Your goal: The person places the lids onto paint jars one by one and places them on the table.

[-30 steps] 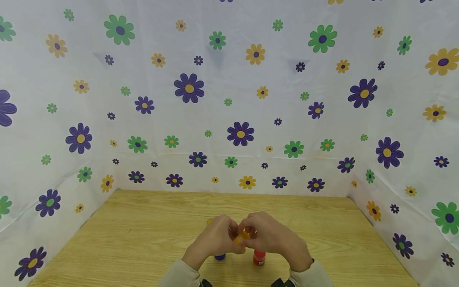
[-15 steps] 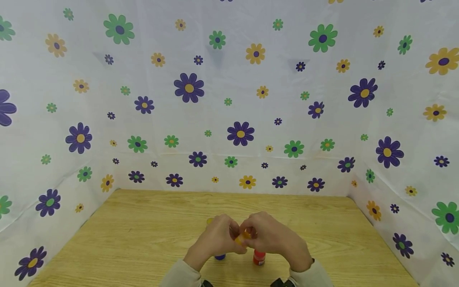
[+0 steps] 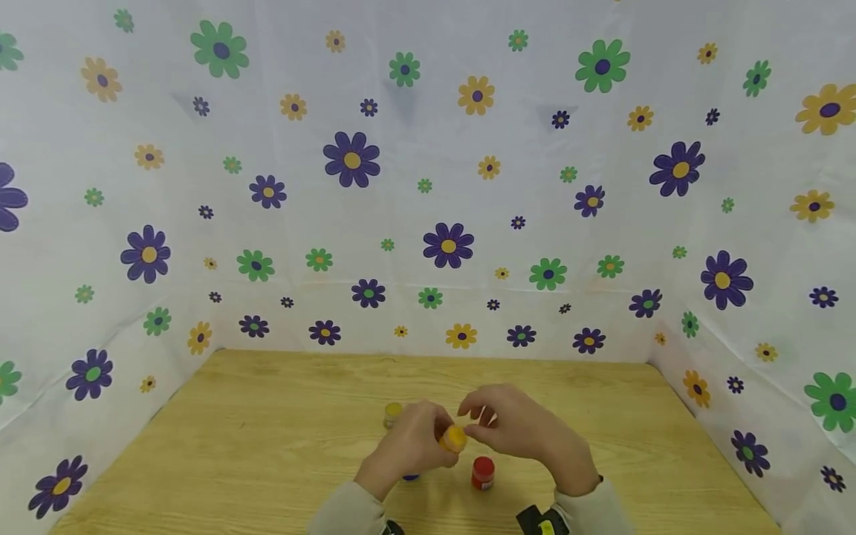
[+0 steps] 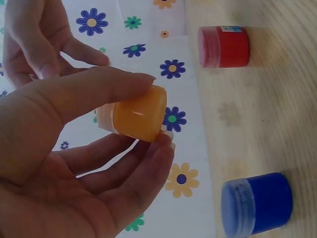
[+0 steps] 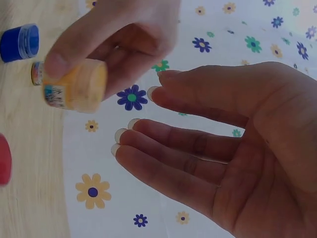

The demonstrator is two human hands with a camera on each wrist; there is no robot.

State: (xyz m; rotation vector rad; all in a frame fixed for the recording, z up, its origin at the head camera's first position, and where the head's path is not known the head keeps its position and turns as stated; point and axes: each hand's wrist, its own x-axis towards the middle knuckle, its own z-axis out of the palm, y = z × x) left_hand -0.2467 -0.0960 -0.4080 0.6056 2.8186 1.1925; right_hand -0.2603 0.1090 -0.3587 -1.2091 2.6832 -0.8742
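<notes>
My left hand [image 3: 413,442] grips a small orange paint jar [image 4: 141,114] between thumb and fingers, raised over the table. In the right wrist view the jar's pale, translucent cap end points toward my right hand [image 5: 213,144], and a printed label shows on its side. That hand [image 3: 518,425] is just right of the jar, apart from it, with its fingers extended and nothing between them. A red paint jar [image 3: 483,473] stands below the hands. The blue paint jar [image 4: 270,203] is mostly hidden behind my left hand in the head view.
Beyond my left hand stands a yellow paint jar [image 3: 393,413], partly covered. The wooden table [image 3: 281,423] reaches back to a white flower-printed cloth [image 3: 428,171] that rises on three sides.
My right hand has come off the orange jar and shifted right, its fingers loosening. The left hand still holds the jar, now in plainer sight. The red and yellow jars are less covered.
</notes>
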